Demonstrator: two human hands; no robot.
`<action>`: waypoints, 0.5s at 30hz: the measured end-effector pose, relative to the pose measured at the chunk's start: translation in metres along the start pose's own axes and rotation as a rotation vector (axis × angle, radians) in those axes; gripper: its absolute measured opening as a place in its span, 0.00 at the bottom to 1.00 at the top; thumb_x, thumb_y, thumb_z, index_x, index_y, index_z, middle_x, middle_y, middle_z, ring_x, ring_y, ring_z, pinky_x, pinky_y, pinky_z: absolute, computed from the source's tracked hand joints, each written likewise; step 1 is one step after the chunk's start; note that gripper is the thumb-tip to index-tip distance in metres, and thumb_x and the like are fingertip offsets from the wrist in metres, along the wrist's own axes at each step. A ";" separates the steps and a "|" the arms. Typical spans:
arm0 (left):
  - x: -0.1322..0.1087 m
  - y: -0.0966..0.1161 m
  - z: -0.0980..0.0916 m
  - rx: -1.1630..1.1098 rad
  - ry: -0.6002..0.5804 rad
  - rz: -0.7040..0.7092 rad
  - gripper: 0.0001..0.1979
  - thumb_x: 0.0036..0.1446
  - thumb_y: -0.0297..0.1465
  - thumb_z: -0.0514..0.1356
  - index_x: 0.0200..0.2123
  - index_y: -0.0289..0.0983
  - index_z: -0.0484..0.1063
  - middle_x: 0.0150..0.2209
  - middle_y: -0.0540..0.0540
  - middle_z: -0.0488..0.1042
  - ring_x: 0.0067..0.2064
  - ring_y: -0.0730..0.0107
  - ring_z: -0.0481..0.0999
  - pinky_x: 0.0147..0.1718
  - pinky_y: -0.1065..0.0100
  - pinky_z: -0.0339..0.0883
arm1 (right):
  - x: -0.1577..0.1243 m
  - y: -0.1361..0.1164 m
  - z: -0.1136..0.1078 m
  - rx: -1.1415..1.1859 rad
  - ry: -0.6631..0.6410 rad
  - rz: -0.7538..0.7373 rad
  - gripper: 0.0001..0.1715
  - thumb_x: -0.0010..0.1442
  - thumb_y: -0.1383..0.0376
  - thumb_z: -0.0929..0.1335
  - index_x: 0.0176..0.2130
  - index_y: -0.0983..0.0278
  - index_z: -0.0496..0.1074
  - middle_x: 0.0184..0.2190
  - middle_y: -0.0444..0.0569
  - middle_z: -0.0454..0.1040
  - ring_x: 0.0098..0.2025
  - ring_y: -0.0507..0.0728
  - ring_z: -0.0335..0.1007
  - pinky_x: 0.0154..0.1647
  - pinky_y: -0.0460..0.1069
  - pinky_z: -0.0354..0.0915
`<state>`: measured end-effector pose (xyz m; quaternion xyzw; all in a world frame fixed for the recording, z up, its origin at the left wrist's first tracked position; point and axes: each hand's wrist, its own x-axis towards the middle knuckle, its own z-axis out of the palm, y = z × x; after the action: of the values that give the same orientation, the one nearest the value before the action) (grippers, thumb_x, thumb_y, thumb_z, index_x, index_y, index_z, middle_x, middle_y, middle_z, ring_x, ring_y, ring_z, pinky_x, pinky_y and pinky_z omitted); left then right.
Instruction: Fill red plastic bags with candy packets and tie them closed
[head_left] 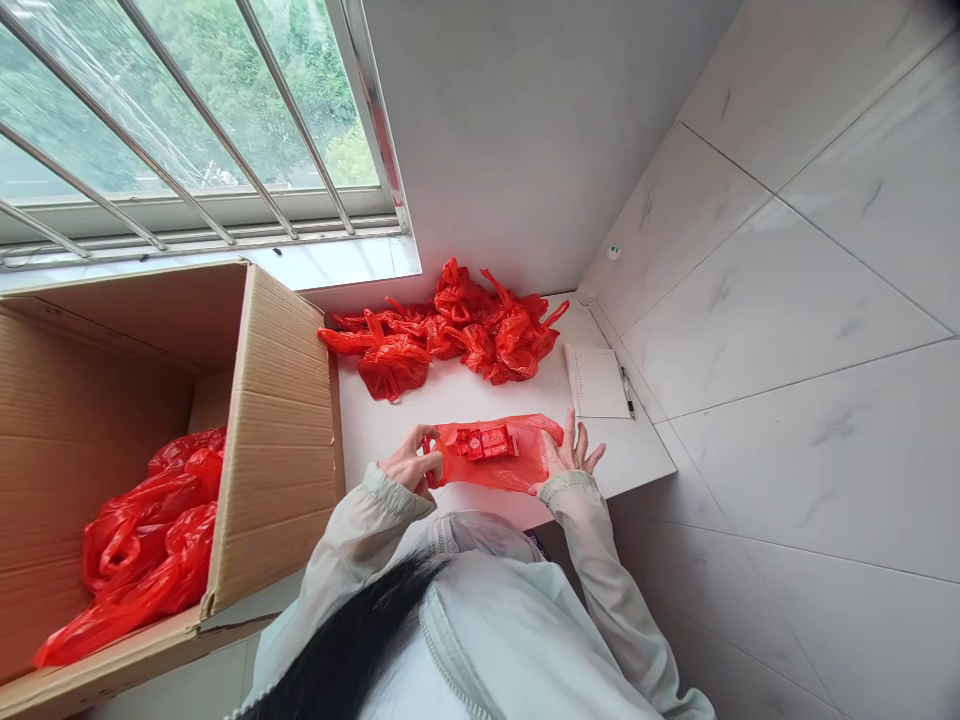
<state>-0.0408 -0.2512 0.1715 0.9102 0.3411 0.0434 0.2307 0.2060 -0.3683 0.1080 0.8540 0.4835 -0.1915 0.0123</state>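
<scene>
A thin red plastic bag (530, 465) lies stretched flat near the front edge of the white table. Small red wrapped packets (491, 441) are at its middle, in a short row; whether they are inside or on top of the bag I cannot tell. My left hand (411, 460) is closed on the bag's left end, its fingers curled around the bunched plastic. At the opposite end my right hand (571, 452) touches the bag with its palm side, its fingers spread apart.
Several knotted red plastic bags (480, 325) are heaped at the table's back. A notebook (598, 382) and a pen (627, 392) lie to the right, by the tiled wall. To the left stands an open cardboard box (277, 430) with red bags (161, 530) inside, under a barred window.
</scene>
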 end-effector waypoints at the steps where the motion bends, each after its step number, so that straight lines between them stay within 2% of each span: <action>1: 0.001 0.000 0.001 -0.005 -0.016 -0.006 0.12 0.36 0.17 0.54 0.23 0.37 0.72 0.52 0.45 0.63 0.44 0.67 0.75 0.49 0.64 0.68 | 0.001 0.000 0.003 0.007 -0.008 -0.001 0.57 0.36 0.66 0.80 0.63 0.61 0.62 0.72 0.66 0.28 0.71 0.81 0.32 0.61 0.79 0.35; 3: 0.000 0.000 0.001 -0.052 -0.005 -0.034 0.15 0.38 0.17 0.54 0.28 0.38 0.74 0.53 0.45 0.63 0.46 0.66 0.76 0.48 0.65 0.69 | 0.002 0.000 0.008 0.020 0.016 -0.012 0.54 0.38 0.67 0.79 0.62 0.61 0.63 0.72 0.65 0.30 0.70 0.81 0.35 0.61 0.79 0.37; 5: 0.000 0.001 0.001 -0.137 0.072 -0.067 0.17 0.43 0.20 0.55 0.36 0.41 0.75 0.57 0.45 0.62 0.49 0.66 0.75 0.49 0.65 0.69 | 0.005 -0.001 0.011 0.031 0.077 -0.023 0.50 0.40 0.68 0.78 0.60 0.60 0.64 0.72 0.65 0.33 0.69 0.80 0.43 0.61 0.78 0.40; 8: 0.000 0.005 0.002 -0.265 0.244 -0.138 0.15 0.52 0.33 0.60 0.46 0.42 0.71 0.60 0.42 0.59 0.47 0.65 0.76 0.46 0.63 0.72 | 0.011 -0.002 0.012 0.074 0.098 -0.029 0.44 0.44 0.68 0.76 0.59 0.59 0.65 0.70 0.65 0.44 0.60 0.76 0.61 0.60 0.73 0.50; 10: 0.003 0.011 0.010 -0.269 0.351 -0.257 0.26 0.52 0.44 0.62 0.52 0.41 0.66 0.57 0.39 0.60 0.44 0.62 0.77 0.42 0.59 0.73 | 0.013 -0.003 0.011 0.135 0.076 -0.044 0.40 0.47 0.68 0.75 0.59 0.59 0.66 0.66 0.65 0.55 0.52 0.71 0.71 0.55 0.66 0.60; 12: 0.007 0.017 0.023 -0.219 0.421 -0.410 0.39 0.48 0.50 0.64 0.59 0.38 0.59 0.54 0.37 0.62 0.41 0.59 0.77 0.41 0.55 0.73 | 0.012 -0.003 0.009 0.176 0.066 -0.076 0.38 0.50 0.69 0.73 0.59 0.58 0.66 0.60 0.63 0.63 0.45 0.67 0.74 0.47 0.60 0.65; 13: 0.010 0.021 0.030 -0.198 0.433 -0.464 0.44 0.47 0.51 0.65 0.61 0.37 0.55 0.52 0.36 0.63 0.41 0.57 0.77 0.41 0.53 0.72 | 0.012 -0.004 0.009 0.178 0.061 -0.091 0.38 0.50 0.69 0.72 0.60 0.58 0.66 0.59 0.61 0.64 0.43 0.66 0.75 0.44 0.58 0.66; 15: 0.014 0.025 0.042 -0.195 0.423 -0.504 0.45 0.49 0.50 0.65 0.63 0.36 0.51 0.50 0.36 0.65 0.44 0.52 0.76 0.41 0.53 0.71 | 0.009 -0.004 0.007 0.161 0.019 -0.126 0.40 0.48 0.70 0.73 0.60 0.57 0.66 0.61 0.59 0.63 0.41 0.64 0.75 0.41 0.56 0.66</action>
<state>-0.0049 -0.2753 0.1444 0.7418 0.5900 0.2051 0.2442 0.2050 -0.3604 0.0988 0.8219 0.5194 -0.2222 -0.0729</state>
